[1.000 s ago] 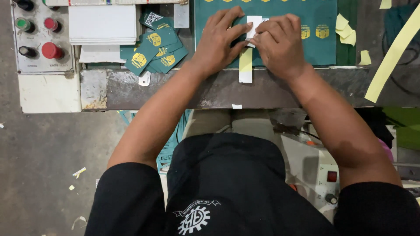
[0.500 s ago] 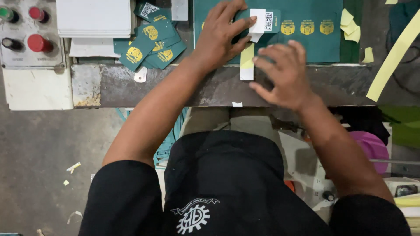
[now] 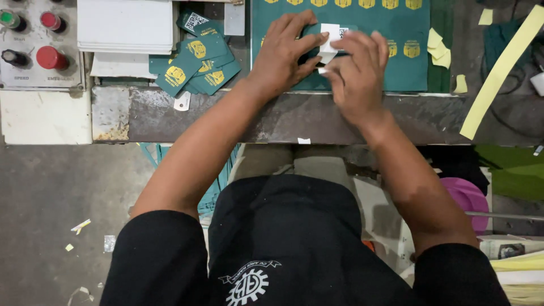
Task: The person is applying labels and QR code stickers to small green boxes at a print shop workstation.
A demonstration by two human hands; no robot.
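My left hand [image 3: 283, 56] and my right hand [image 3: 354, 73] meet over a large dark green sheet [image 3: 405, 73] printed with rows of yellow emblems. Between the fingertips of both hands is a small white label [image 3: 330, 35] with a printed code, pressed against a small green tag that my fingers mostly hide. My left thumb and fingers pinch the label's left side. The fingers of my right hand lie over its right and lower edge. The sheet lies on a worn metal bench [image 3: 283, 116].
A pile of small green tags [image 3: 195, 65] with yellow emblems lies left of my left hand. A white stack of paper [image 3: 124, 25] and a control panel [image 3: 39, 42] with red and green buttons sit further left. Yellow paper strips [image 3: 498, 73] lie at right.
My right hand, which had pulled back to the bench's front edge, has returned to the white label. The yellow strip that hung below my hands is gone from view.
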